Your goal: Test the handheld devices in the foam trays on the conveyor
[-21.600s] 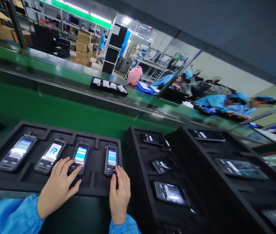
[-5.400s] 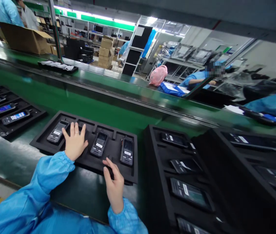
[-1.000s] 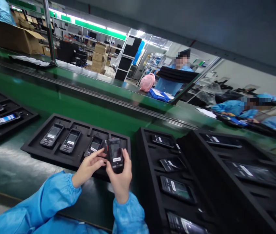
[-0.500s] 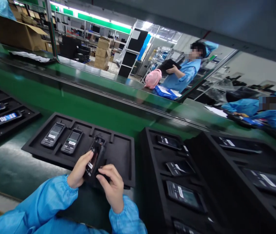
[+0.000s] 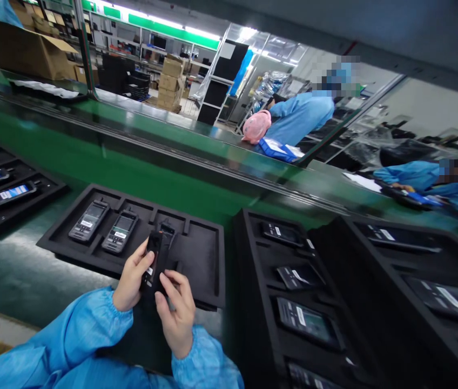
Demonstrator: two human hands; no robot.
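My left hand (image 5: 130,276) grips a black handset (image 5: 154,262) from the left, holding it on edge above the near rim of a black foam tray (image 5: 202,254). My right hand (image 5: 177,313) closes on the lower end of the same handset with its fingertips. Whether a second handset is pressed against it I cannot tell. Two handsets (image 5: 89,220) (image 5: 120,231) lie face up in the tray's two left slots. Its two right slots hold nothing.
The tray sits on a green conveyor belt (image 5: 103,167). Stacked black trays with handsets (image 5: 294,281) rise close on the right, and another filled tray (image 5: 8,192) lies to the left. Co-workers in blue coats (image 5: 300,116) stand across the line. Cardboard boxes (image 5: 22,51) lie beyond.
My right hand lifted the rightmost handset and my left the one beside it. Both hands have come together at the tray's near edge, turning what they hold on edge.
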